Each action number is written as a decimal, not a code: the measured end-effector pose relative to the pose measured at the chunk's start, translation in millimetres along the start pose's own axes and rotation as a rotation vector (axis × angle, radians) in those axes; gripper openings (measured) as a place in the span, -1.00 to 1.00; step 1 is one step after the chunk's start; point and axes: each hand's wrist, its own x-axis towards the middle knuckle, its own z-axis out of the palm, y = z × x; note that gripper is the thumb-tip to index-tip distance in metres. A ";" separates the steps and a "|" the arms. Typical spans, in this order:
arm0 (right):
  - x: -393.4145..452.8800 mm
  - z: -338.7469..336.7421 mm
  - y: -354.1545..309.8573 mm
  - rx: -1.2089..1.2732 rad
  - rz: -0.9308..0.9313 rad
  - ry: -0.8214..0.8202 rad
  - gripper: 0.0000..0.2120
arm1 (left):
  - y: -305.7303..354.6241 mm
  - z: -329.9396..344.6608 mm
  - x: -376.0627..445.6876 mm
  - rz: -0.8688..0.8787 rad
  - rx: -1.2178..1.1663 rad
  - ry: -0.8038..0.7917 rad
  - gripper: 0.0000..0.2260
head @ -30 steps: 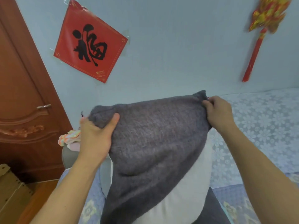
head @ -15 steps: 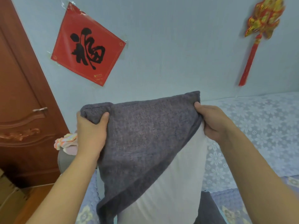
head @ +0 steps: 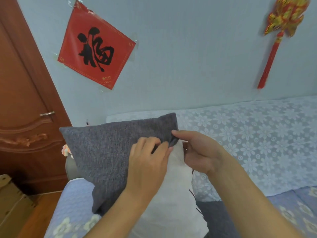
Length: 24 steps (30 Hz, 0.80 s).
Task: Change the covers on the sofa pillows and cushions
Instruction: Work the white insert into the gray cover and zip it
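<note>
head | writing: red poster [head: 97,47] on wall, black character 福 | left hand [head: 147,162] and right hand [head: 199,152] both pinch grey cover [head: 109,152] edge, fingers clamped | cover half over white pillow [head: 173,194], upright on sofa [head: 257,134]

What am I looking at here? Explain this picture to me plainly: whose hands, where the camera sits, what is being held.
No machine here: these are a person's two bare hands, filmed by a camera worn on the head, looking forward and down. The left hand and right hand meet at the top right corner of a dark grey pillow cover, each pinching its edge with the fingers. The cover sits partly over a white pillow insert, whose right side shows bare. The pillow stands on a sofa with a blue floral cover and a white lace throw over its back. On the wall hang a red paper square and a red tassel ornament; a wooden door is at left.
</note>
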 end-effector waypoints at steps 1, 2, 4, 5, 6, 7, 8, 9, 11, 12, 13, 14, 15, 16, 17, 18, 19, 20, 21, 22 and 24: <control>0.6 -0.7 2.4 -0.125 0.005 -0.024 -0.64 | -0.1 2.7 -4.4 0.010 -0.052 0.014 -0.83; -0.7 0.7 4.1 -0.241 0.012 -0.037 -0.61 | -0.4 5.9 -8.0 0.008 -0.110 0.022 -0.85; -0.8 0.8 6.4 -0.343 0.037 -0.095 -0.52 | -1.0 9.8 -11.2 -0.017 -0.207 0.017 -0.88; 0.1 -1.7 6.2 -0.340 0.057 -0.130 -0.50 | -1.3 9.8 -10.5 -0.021 -0.239 -0.001 -0.88; 1.1 -4.0 4.1 -0.321 0.072 -0.153 -0.51 | -1.7 8.6 -8.3 -0.016 -0.267 -0.028 -0.87; 3.2 -6.7 1.7 -0.293 0.084 -0.165 -0.52 | -2.1 6.2 -5.2 -0.009 -0.296 -0.067 -0.86; 4.0 -7.1 -0.2 -0.264 0.090 -0.177 -0.53 | -3.6 3.0 -1.7 -0.009 -0.328 -0.112 -0.85; 5.9 -8.2 -0.7 -0.227 0.095 -0.186 -0.52 | -5.4 -0.4 2.0 -0.019 -0.358 -0.153 -0.84; 10.5 -8.8 0.9 -0.095 0.103 -0.205 -0.38 | -7.0 -5.7 6.1 -0.046 -0.413 -0.200 -0.82; 11.6 -7.3 2.1 -0.036 0.102 -0.236 -0.36 | -5.6 -6.9 6.3 -0.045 -0.436 -0.215 -0.83; 12.0 -4.2 3.8 -0.017 0.096 -0.265 -0.40 | -3.2 -7.3 6.3 -0.027 -0.450 -0.232 -0.86; 11.9 0.5 5.5 -0.014 0.093 -0.306 -0.46 | -0.9 -6.5 7.2 -0.001 -0.449 -0.253 -0.88; 11.0 5.5 7.3 -0.001 0.101 -0.340 -0.49 | 0.8 -5.9 8.7 0.026 -0.436 -0.277 -0.89; 10.3 9.4 9.8 0.030 0.110 -0.367 -0.51 | 1.4 -6.2 10.9 0.050 -0.418 -0.305 -0.89; 10.5 11.0 13.2 0.071 0.113 -0.370 -0.52 | 0.8 -6.7 12.6 0.073 -0.400 -0.333 -0.87; 11.5 10.3 15.5 0.119 0.107 -0.368 -0.52 | 0.0 -8.0 13.2 0.092 -0.367 -0.348 -0.87; 13.9 6.0 17.2 0.175 0.095 -0.338 -0.54 | -0.7 -10.0 11.2 0.096 -0.307 -0.341 -0.88; 15.9 1.1 16.7 0.226 0.083 -0.302 -0.55 | -1.8 -11.5 6.8 0.076 -0.221 -0.304 -0.88; 18.8 -4.8 14.6 0.269 0.069 -0.260 -0.54 | -3.7 -13.5 0.6 0.031 -0.124 -0.248 -0.87; 19.4 -8.4 12.0 0.283 0.049 -0.223 -0.52 | -5.7 -15.9 -6.4 -0.023 -0.038 -0.200 -0.84; 22.0 -12.0 11.4 0.256 0.032 -0.162 -0.59 | -10.1 -18.9 -18.4 -0.069 0.084 -0.152 -0.80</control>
